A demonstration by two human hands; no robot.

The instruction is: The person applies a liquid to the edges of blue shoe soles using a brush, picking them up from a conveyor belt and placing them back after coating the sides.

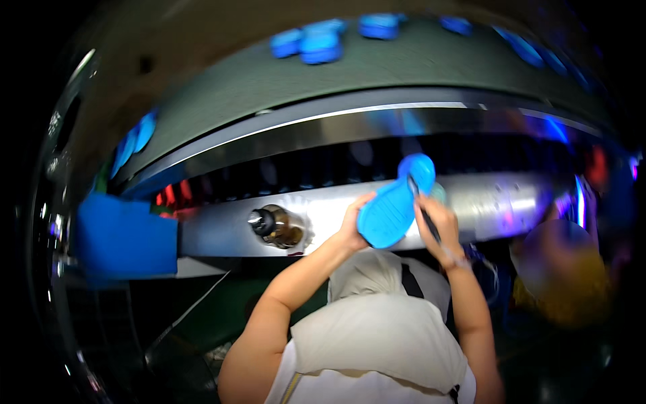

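Note:
A bright blue shoe (388, 214), long and narrowed at the waist, is held tilted over the metal ledge, its broad end toward me. My left hand (352, 225) grips the edge of that broad end. In my closed right hand (439, 225) is a slim tool with a dark handle (431, 223). Its tip reaches the shoe's narrow waist; the kind of tip is too small to make out. Left of my left hand, a clear bottle with a black cap (274, 227) is on the ledge, with brownish contents.
Beyond the metal ledge (222, 229) runs a green belt (377, 64) with several blue shoes (319, 44) along its far side. A blue box-like block (124, 236) stands at the left end. At the right, a blurred person in yellow (565, 283) is close by.

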